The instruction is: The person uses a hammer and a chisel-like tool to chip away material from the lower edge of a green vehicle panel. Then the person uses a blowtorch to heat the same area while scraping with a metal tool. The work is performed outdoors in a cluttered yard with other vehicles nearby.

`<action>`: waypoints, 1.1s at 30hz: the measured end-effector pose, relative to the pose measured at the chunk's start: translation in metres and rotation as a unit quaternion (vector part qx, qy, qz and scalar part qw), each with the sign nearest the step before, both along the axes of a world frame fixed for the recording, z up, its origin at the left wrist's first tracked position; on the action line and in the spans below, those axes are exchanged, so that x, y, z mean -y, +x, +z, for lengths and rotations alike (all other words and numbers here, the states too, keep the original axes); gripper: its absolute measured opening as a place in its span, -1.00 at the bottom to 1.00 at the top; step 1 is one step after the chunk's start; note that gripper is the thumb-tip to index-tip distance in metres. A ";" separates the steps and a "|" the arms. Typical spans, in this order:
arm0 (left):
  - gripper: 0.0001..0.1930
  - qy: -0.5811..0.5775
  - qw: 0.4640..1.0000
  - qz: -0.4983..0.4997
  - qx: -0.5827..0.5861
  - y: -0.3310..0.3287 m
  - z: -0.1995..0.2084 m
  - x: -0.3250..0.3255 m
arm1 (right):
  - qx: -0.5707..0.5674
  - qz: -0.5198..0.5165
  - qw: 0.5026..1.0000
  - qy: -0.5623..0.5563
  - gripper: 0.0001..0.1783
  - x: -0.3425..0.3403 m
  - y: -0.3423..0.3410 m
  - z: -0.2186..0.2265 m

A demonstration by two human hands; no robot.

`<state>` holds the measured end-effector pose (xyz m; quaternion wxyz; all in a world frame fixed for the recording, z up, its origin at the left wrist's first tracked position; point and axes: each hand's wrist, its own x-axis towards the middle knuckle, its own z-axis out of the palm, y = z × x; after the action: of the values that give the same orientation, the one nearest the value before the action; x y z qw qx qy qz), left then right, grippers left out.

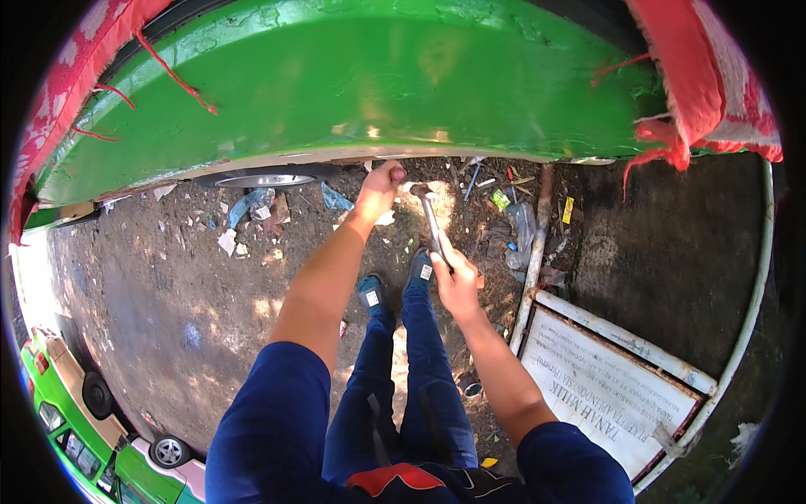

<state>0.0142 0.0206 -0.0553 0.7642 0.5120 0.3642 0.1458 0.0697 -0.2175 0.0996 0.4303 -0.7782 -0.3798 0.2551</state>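
- Holding a hammer near the centre of the frame, the right hand has its grip closed round the lower handle, the head pointing up toward the green panel across the top
- The left hand is curled at the panel's lower edge, upper centre; whether its grip is clamped on anything, I cannot tell
- A stray swing could catch that hand, since the hammer head lies just beside it
- A glancing blow could chip the paint
- Footing could slip if a shoe lands on the litter right of centre
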 end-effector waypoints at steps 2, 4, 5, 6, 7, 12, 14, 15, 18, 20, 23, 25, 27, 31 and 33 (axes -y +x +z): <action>-0.83 0.281 0.956 -0.032 -0.077 0.000 0.015 0.021 | 0.039 -0.028 0.997 0.064 -0.47 0.021 0.004 0.012; -0.80 0.287 0.956 -0.036 -0.044 -0.020 0.017 0.025 | 0.023 0.000 0.997 0.070 -0.47 0.023 0.002 0.024; -0.77 0.290 0.956 -0.038 -0.027 -0.027 0.016 0.028 | 0.037 0.017 0.997 0.073 -0.47 0.021 0.002 0.024; -0.73 0.284 0.956 -0.054 -0.046 -0.023 0.017 0.026 | 0.024 0.014 0.998 0.059 -0.47 0.020 0.003 0.024; -0.72 0.273 0.959 -0.069 -0.042 -0.021 0.019 0.028 | 0.012 0.011 0.999 0.045 -0.47 0.021 0.002 0.022; -0.64 0.406 0.907 -0.108 0.012 -0.013 0.040 0.033 | -0.028 -0.002 0.999 0.046 -0.43 0.022 0.006 0.015; -0.63 0.403 0.907 -0.120 0.007 -0.012 0.042 0.030 | -0.049 -0.007 0.998 0.040 -0.42 0.027 0.007 0.012; -0.64 0.397 0.910 -0.121 0.007 -0.011 0.042 0.028 | -0.055 -0.008 0.998 0.038 -0.42 0.029 0.009 0.010; -0.67 0.422 0.897 -0.129 0.002 -0.007 0.044 0.024 | -0.054 -0.009 0.998 0.034 -0.42 0.032 0.013 0.007; -0.70 0.433 0.889 -0.150 -0.010 -0.003 0.048 0.021 | -0.059 -0.013 0.998 0.033 -0.43 0.033 0.016 0.005; -0.70 0.420 0.888 -0.187 -0.029 -0.003 0.048 0.015 | -0.055 -0.005 0.998 0.027 -0.45 0.026 0.017 0.010; -0.67 0.421 0.886 -0.193 -0.025 -0.003 0.046 0.010 | -0.037 0.007 0.998 0.041 -0.47 0.019 0.016 0.015; -0.72 0.401 0.899 -0.174 -0.014 0.001 0.046 0.010 | 0.010 0.016 0.996 0.086 -0.47 0.013 0.014 0.014; -0.82 0.399 0.899 -0.172 -0.043 0.006 0.050 0.005 | 0.004 0.027 0.999 0.019 -0.48 -0.010 0.015 -0.003; -0.84 0.409 0.896 -0.135 -0.106 -0.005 0.025 0.006 | -0.055 -0.033 0.998 -0.013 -0.48 -0.023 0.014 -0.012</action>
<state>0.0088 0.0144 -0.0303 0.4568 0.8361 0.2784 0.1219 0.0837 -0.1943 0.0876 0.4486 -0.7803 -0.3265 0.2886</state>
